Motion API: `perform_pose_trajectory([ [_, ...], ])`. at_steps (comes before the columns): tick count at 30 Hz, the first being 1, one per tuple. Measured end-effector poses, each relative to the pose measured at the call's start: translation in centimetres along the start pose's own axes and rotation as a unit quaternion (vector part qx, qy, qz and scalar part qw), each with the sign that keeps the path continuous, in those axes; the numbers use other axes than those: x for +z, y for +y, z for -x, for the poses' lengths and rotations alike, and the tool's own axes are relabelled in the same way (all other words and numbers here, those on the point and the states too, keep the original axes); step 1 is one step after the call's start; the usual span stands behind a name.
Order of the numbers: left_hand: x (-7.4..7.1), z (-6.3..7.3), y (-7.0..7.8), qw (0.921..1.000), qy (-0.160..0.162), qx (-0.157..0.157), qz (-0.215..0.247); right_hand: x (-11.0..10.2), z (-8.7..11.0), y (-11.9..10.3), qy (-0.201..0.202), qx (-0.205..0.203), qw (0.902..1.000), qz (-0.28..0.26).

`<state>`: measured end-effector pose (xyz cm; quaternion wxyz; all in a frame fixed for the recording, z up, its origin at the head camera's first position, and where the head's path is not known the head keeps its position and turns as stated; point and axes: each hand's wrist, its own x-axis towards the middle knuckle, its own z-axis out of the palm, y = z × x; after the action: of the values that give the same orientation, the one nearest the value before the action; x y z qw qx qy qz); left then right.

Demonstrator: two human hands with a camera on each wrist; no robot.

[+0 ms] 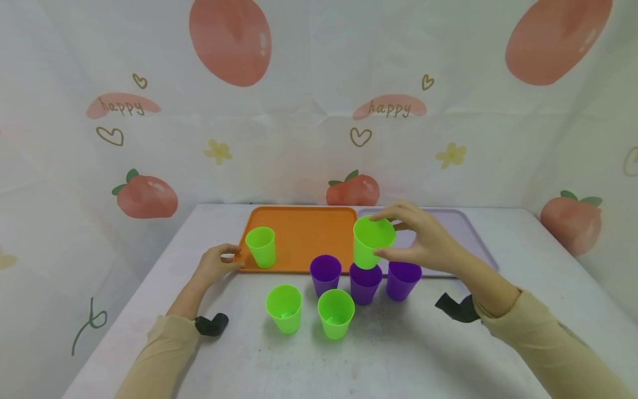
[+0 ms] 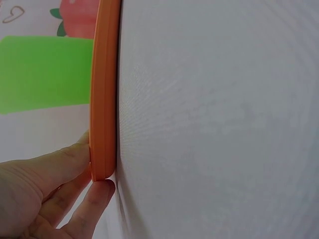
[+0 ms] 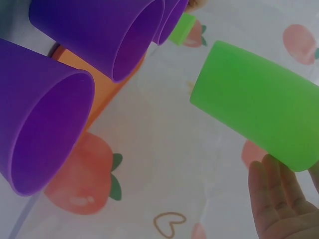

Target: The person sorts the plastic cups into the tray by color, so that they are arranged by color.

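Observation:
My right hand (image 1: 418, 235) grips a green cup (image 1: 370, 244) near its rim, thumb on the near side and fingers on the far side. The cup is raised over a row of three purple cups and overlaps the middle purple cup (image 1: 365, 285) in the head view. At the near left corner of the orange tray (image 1: 314, 238), my left hand (image 1: 214, 266) holds the edge between thumb and fingers. On that tray, close to this hand, stands another green cup (image 1: 261, 247). The left wrist view shows the fingertips (image 2: 103, 189) right at the tray's corner.
A purple cup (image 1: 325, 274) and another purple cup (image 1: 404, 281) flank the middle one. Nearer stand two green cups, one left (image 1: 284, 310) and one right (image 1: 336, 315). Behind the right hand lies a light purple tray (image 1: 461, 238). A patterned cloth (image 1: 299, 111) hangs behind the table.

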<state>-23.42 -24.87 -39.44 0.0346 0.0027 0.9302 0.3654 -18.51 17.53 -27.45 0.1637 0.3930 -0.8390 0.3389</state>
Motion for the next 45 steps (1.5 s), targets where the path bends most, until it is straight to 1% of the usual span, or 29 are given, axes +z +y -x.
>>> perform_pose_trajectory([
  [9, 0.0, 0.1, 0.0, 1.0, -0.001, 0.004, -0.002, 0.9, -1.7, 0.9, -0.01, -0.001, 0.9998, -0.019],
  [14, 0.0, 0.0, -0.2, 1.0, 0.001, 0.005, 0.0, 1.4, -2.8, 1.0, -0.025, 0.007, 0.9992, -0.031],
  [17, 0.0, -0.1, -0.3, 0.9999, 0.004, 0.011, -0.003, 1.7, -3.4, 1.0, -0.033, 0.016, 0.9987, -0.036],
  [24, 0.0, -0.1, -0.3, 1.0, 0.004, 0.005, 0.0, 2.5, -4.8, 1.4, -0.048, 0.02, 0.997, -0.058],
  [33, 0.1, -0.2, -0.4, 0.9999, 0.007, 0.008, -0.004, 3.7, -6.1, 1.8, -0.059, 0.013, 0.9945, -0.085],
  [40, 0.0, 0.0, -0.3, 0.9999, 0.005, 0.011, -0.003, 4.4, -6.9, 2.0, -0.07, 0.025, 0.9924, -0.098],
  [45, 0.0, 0.0, -0.3, 0.9999, 0.005, 0.012, -0.002, 5.0, -7.6, 2.0, -0.077, 0.026, 0.9918, -0.098],
])
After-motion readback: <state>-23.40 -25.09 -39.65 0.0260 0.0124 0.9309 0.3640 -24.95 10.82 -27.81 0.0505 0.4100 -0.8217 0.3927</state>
